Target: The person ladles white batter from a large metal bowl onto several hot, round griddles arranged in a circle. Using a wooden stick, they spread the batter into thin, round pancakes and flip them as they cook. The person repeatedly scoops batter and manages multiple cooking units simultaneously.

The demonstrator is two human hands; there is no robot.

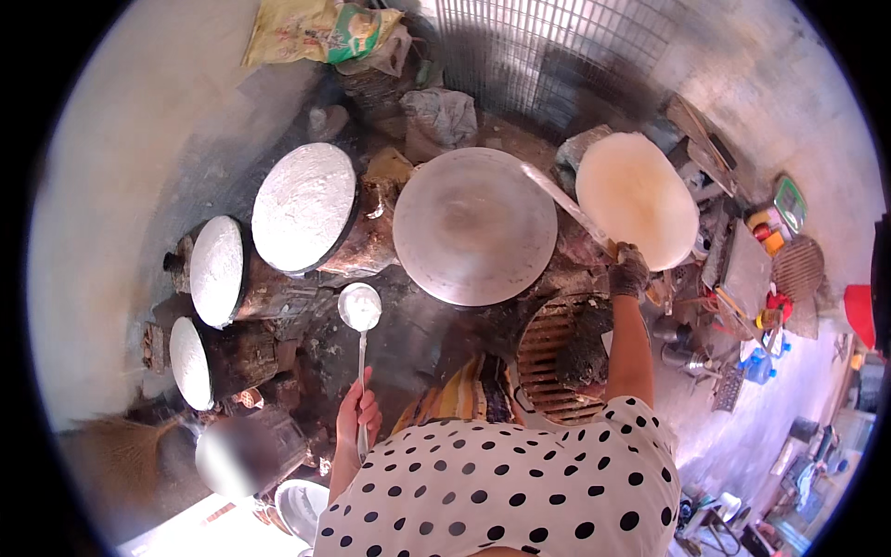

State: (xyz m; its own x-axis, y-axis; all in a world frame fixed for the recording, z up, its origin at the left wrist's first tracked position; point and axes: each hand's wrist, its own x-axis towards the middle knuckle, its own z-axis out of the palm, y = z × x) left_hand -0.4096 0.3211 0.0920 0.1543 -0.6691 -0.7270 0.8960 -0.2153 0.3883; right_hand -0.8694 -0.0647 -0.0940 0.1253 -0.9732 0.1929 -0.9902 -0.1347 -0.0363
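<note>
My left hand (359,409) is closed around the handle of a metal ladle (360,306), whose bowl carries white batter. A dark glove covers my right hand (628,270), which grips a long flat spatula (567,202) pointing up and left. The blade's far end overlaps the rim of a bare round griddle (475,226) in front of me. Right beside the gloved hand is a large thin round flatbread (637,198), pale with a tan middle; whether the glove also pinches its edge cannot be told.
On the left, white batter layers cover a large griddle (304,207), a smaller-looking one (217,271) and another (190,363). A round slatted tray (550,355) with a dark lump lies below my right arm. A metal basin (303,508) stands lower left. Clutter and a blue-tinted bottle (759,365) lie right.
</note>
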